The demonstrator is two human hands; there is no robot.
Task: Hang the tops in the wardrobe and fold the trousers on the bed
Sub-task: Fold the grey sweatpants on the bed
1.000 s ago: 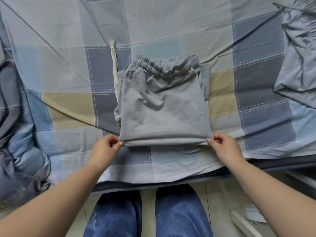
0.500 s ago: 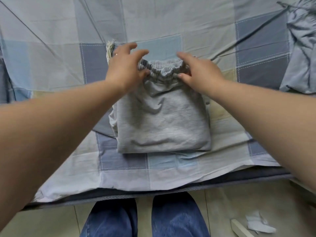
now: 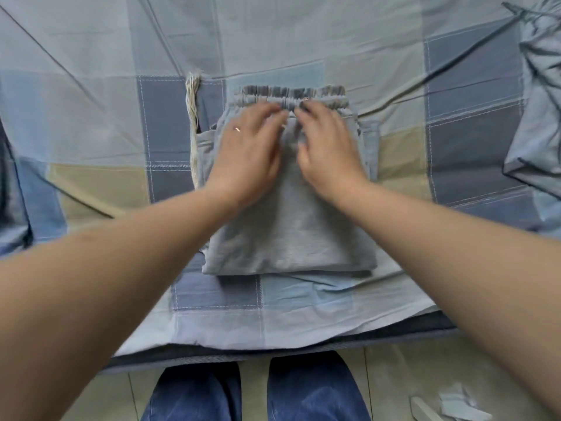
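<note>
A bed (image 3: 91,123) covered by a checked sheet in blues, greys and tan fills the view, its near edge just above the person's denim-clad knees and a pale floor. In the middle of the sheet lie the folded grey trousers (image 3: 288,235), a compact rectangle with the gathered elastic waistband (image 3: 291,97) at the far side and the folded edge nearest the person. A pale braided cord (image 3: 193,117) runs along the left side of the bundle. A second grey garment (image 3: 540,117) lies crumpled at the right edge of the bed, well apart.

The left hand (image 3: 246,147) and the right hand (image 3: 329,144) lie side by side on the upper half of the trousers, palms down, fingers stretched flat toward the waistband, gripping nothing; they seem to be pressing or smoothing the fold, though the fingers are blurred.

The cloth looks soft, light and limp, so it should flatten easily yet slump if lifted by one corner. To move the bundle, I would slide both hands under the two side edges, supporting all layers at once
</note>
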